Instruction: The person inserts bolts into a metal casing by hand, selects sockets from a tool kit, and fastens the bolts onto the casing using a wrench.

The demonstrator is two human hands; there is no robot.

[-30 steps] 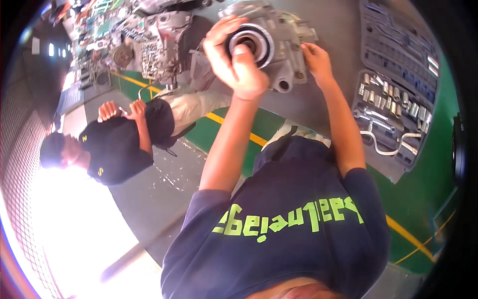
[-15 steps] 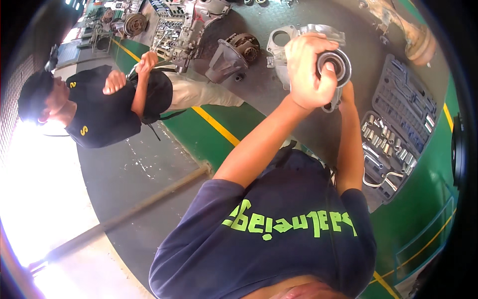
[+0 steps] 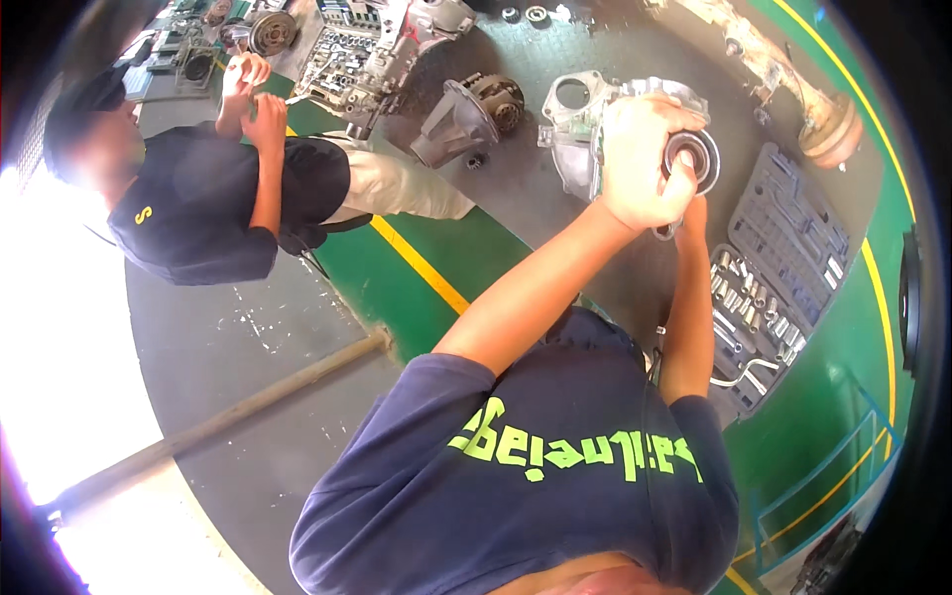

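A silver cast-metal housing (image 3: 568, 149) with a large round hole in its flange is in front of me, over the dark worktop. My left hand (image 3: 643, 164) is closed round its near end, beside a round metal collar (image 3: 706, 159). The left thumb lies across the collar's dark opening. My right hand (image 3: 693, 216) is low beside the same end, under the collar. Its fingers are hidden behind the part and my left hand, so their grip does not show.
An open socket set case (image 3: 783, 233) lies right on the worktop (image 3: 555, 233). A bell-shaped casing with gears (image 3: 456, 124) and a larger gearbox (image 3: 362, 59) stand left. A rusty axle part (image 3: 828, 129) is far right. A co-worker (image 3: 213, 188) in dark clothing stands left.
The view has shifted, so the housing and my hands appear slightly lower and farther right. My left hand keeps its hold. The co-worker's hands have moved up and left.
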